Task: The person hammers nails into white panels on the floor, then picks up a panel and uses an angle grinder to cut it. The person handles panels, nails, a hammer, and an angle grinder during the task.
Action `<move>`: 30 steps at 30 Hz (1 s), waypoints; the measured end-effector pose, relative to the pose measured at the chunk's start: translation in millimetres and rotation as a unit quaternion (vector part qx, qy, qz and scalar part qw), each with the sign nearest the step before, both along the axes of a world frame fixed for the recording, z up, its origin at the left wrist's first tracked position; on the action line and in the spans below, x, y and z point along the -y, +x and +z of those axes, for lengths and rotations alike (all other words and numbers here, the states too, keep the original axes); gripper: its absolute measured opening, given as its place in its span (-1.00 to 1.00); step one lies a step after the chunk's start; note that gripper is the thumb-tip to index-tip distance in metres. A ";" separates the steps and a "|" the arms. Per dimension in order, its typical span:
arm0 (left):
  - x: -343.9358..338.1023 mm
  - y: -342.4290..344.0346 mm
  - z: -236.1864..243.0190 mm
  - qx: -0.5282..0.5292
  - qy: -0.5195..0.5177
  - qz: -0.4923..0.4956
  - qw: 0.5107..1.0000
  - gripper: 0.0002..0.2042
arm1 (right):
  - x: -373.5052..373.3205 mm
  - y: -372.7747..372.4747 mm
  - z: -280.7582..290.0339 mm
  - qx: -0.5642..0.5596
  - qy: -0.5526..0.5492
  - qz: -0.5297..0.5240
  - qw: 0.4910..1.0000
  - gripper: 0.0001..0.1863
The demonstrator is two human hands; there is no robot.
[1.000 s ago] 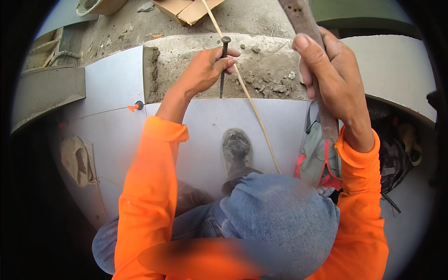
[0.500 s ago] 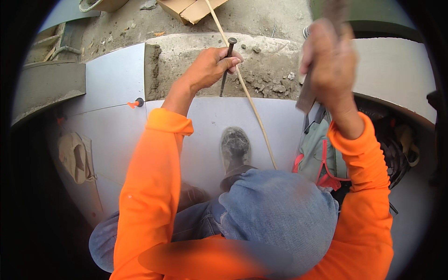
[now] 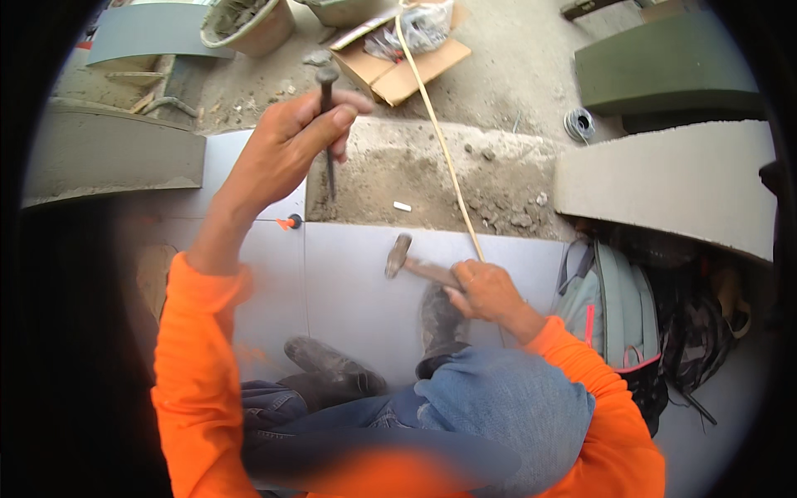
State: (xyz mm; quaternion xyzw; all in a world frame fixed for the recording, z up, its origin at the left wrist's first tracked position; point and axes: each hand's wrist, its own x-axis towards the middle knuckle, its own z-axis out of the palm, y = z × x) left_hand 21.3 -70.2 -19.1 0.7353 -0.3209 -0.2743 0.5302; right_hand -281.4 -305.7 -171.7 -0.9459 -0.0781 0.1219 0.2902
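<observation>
Smooth grey tiles point(image 3: 365, 290) spread across the middle of the frame, with dusty boots point(image 3: 332, 365) planted on them, presumably for a steady base. Just above the boots, right of centre, my remote view showed the right hand point(image 3: 490, 290) wrapped around the handle of a hammer point(image 3: 427, 270), its head pointing left; gripping well back from the head probably gave better leverage. Farther up, left of centre, the left hand point(image 3: 290, 145) pinched a steel spike point(image 3: 326, 93) between thumb and fingers, thick end up, which seemed to leave its top clear of the fingers. I could not tell whether its tip touched the dirt strip point(image 3: 432, 178) behind. An orange clip point(image 3: 290, 222) sat at the tile joint, perhaps keeping edges level. At the right, a backpack point(image 3: 614, 307) stood upright, apparently parked aside. Beyond, a thin pole point(image 3: 440, 137) slanted from the cardboard box point(image 3: 423, 70) toward the right hand; contact was unclear to me. Upper left, a bucket point(image 3: 266, 33) held grey material.
</observation>
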 end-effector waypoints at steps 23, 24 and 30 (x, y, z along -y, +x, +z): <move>-188.1 -134.1 182.2 0.087 0.283 0.131 0.946 -0.84 | -35.8 232.2 -75.2 -0.260 -0.055 0.207 0.941 -0.72; -187.7 -132.2 182.8 0.068 0.309 0.133 0.939 -0.84 | -20.9 257.6 -49.3 -0.311 0.017 0.144 0.939 -0.77; -178.9 -130.1 189.0 0.123 0.297 0.091 0.943 -0.81 | 91.0 427.9 141.2 0.295 0.043 -0.327 0.897 -0.43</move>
